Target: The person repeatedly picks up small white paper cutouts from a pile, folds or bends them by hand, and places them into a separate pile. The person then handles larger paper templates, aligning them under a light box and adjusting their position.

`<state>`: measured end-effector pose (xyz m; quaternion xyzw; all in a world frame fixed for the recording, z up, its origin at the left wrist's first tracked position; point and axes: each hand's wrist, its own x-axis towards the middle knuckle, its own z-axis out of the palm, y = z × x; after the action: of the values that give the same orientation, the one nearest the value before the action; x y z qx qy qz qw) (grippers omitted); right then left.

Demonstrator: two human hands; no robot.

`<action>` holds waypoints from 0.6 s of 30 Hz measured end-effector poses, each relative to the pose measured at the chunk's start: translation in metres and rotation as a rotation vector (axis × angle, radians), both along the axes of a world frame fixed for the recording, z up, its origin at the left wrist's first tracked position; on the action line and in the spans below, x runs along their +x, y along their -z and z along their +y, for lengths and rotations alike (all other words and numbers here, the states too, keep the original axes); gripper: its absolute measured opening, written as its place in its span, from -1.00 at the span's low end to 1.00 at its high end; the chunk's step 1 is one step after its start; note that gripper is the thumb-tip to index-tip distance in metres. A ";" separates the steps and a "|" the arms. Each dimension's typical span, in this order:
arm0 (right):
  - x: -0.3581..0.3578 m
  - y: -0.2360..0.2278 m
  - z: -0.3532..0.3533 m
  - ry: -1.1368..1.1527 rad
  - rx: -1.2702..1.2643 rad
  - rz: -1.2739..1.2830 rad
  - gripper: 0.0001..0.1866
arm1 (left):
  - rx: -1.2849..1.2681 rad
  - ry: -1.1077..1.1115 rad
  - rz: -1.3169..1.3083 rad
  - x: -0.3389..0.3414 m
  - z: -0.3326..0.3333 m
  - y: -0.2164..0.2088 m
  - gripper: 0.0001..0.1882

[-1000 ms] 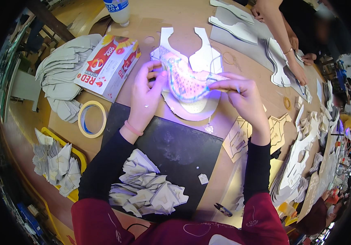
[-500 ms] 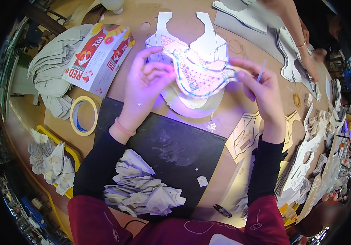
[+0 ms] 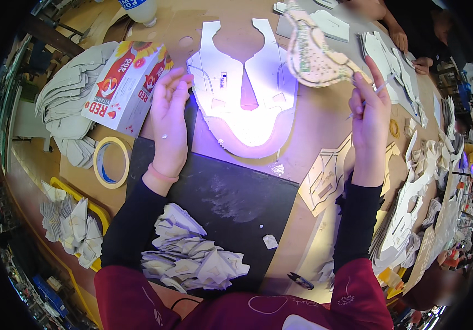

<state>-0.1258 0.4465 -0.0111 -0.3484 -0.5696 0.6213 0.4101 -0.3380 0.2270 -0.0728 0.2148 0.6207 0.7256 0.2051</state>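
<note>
A patterned, pale template [image 3: 316,60] with printed lines and dots is held up by its pointed end in my right hand [image 3: 369,107]. A thin, pale stick like a pen [image 3: 384,87] also sits between that hand's fingers. In the centre lies a white U-shaped shoe-upper piece [image 3: 214,93] with drawn lines, brightly lit by violet-white light. My left hand [image 3: 170,118] hovers by this piece's left edge, fingers loosely bent and seemingly holding nothing. A small white scrap sticks to its wrist side. Whether its fingertips touch the piece is hard to tell.
A black mat [image 3: 231,192] carries a heap of small white cut pieces [image 3: 192,253]. Left stand a red-and-white box [image 3: 121,88], a tape roll [image 3: 103,163] and stacked white pieces [image 3: 74,82]. Card templates [image 3: 324,176] and snips [image 3: 301,280] lie right. Another person's hands [image 3: 398,38] work at the upper right.
The template has moved up and right off the white piece, now in my right hand only. My left hand has let go of it and drawn slightly left, uncovering the piece.
</note>
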 end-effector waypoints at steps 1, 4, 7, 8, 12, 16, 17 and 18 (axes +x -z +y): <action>0.002 -0.004 0.002 0.032 -0.028 0.024 -0.40 | 0.008 -0.005 -0.015 0.000 0.000 0.000 -0.63; 0.007 0.001 0.007 0.075 -0.033 0.070 -0.41 | 0.058 -0.118 -0.033 0.003 0.001 0.000 -0.59; 0.003 0.003 0.003 0.087 -0.036 0.082 -0.41 | 0.070 -0.238 0.063 0.000 0.001 0.002 -0.58; 0.000 0.000 0.000 0.094 -0.040 0.071 -0.42 | 0.061 -0.218 0.069 0.001 0.003 0.000 -0.59; -0.004 0.001 -0.007 0.043 -0.041 0.068 -0.44 | 0.016 -0.066 0.192 0.010 0.002 -0.008 -0.60; -0.010 0.001 -0.014 0.002 -0.037 0.044 -0.45 | 0.015 0.113 0.348 0.011 -0.002 -0.006 -0.63; -0.010 0.000 -0.017 -0.011 -0.043 0.029 -0.45 | 0.002 0.143 0.399 0.010 -0.002 -0.004 -0.64; -0.010 -0.002 -0.019 -0.024 -0.049 0.013 -0.45 | -0.001 0.172 0.439 0.011 -0.001 -0.007 -0.66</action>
<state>-0.1361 0.4275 -0.0092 -0.3474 -0.5558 0.6420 0.3977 -0.3274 0.2257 -0.0660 0.4193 0.6302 0.6411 0.1263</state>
